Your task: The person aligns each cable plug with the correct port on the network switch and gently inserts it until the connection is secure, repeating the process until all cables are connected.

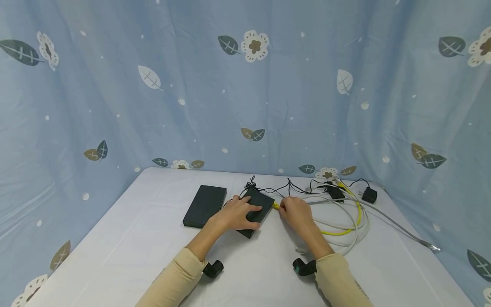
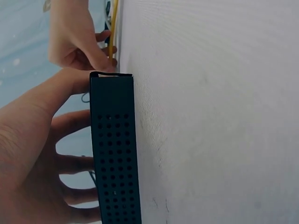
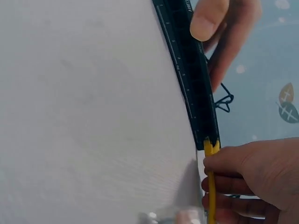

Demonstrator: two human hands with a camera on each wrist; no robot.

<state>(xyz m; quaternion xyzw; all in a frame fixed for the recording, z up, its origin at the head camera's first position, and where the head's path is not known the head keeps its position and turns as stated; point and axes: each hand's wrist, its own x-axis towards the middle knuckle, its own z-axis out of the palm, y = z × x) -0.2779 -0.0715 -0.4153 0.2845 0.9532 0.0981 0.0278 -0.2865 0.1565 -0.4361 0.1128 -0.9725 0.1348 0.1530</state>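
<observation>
A black network switch (image 1: 264,199) lies angled on the white table. My left hand (image 1: 234,213) rests on its top with the fingers spread and the thumb near the front end. In the right wrist view, a row of ports (image 3: 194,84) runs along the switch's side. My right hand (image 1: 297,213) pinches a yellow network cable (image 3: 211,191) close to its plug. That plug (image 3: 208,143) is at the end port; how deep it sits I cannot tell. The perforated side (image 2: 114,154) faces the left wrist camera.
A second black box (image 1: 205,207) lies left of the switch. Coiled white cables (image 1: 356,234), a grey cable (image 1: 399,226), thin black cords (image 1: 289,183) and black power adapters (image 1: 369,195) spread across the right and back. A patterned blue curtain (image 1: 245,94) hangs behind the table.
</observation>
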